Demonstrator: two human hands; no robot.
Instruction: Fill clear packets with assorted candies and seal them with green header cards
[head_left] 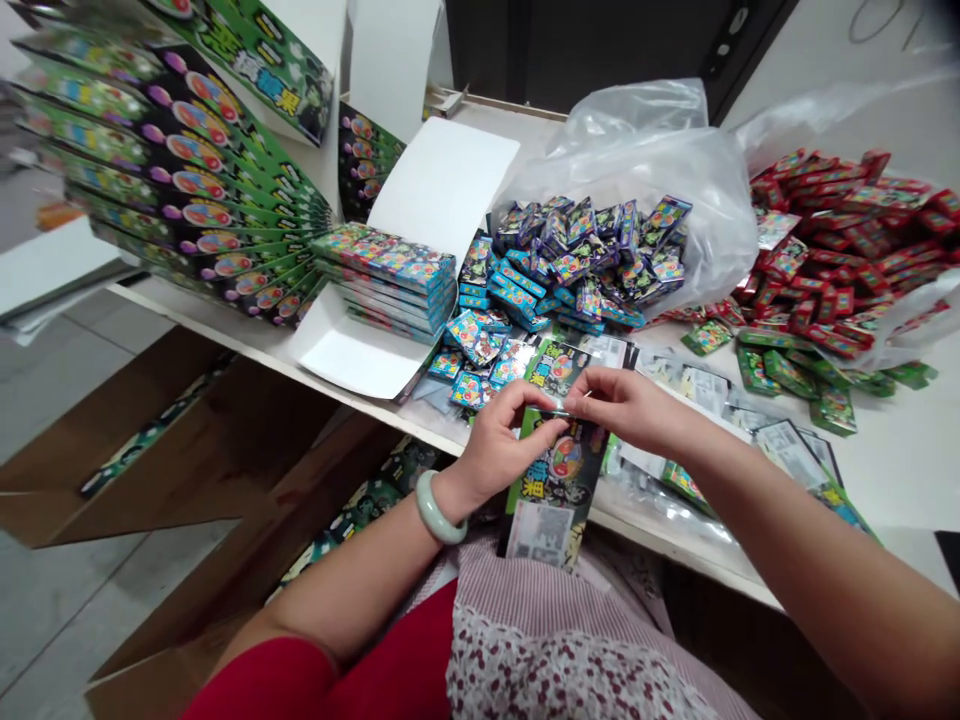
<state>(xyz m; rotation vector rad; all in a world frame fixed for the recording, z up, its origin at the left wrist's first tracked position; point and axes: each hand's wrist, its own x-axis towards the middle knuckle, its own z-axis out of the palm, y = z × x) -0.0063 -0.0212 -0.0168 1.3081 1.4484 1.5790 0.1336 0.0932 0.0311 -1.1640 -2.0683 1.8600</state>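
My left hand and my right hand meet over a flat green printed candy package at the table's front edge. Both pinch its upper edge between thumb and fingers. A pale green bangle circles my left wrist. Just beyond the hands lies a heap of small blue candy packets, spilling from a clear plastic bag. More flat green packages lie under and right of my right forearm.
A fanned stack of green display boxes stands at far left. An open white box holds stacked blue packs. Red packets pile at right. Brown cartons sit on the floor below the white table.
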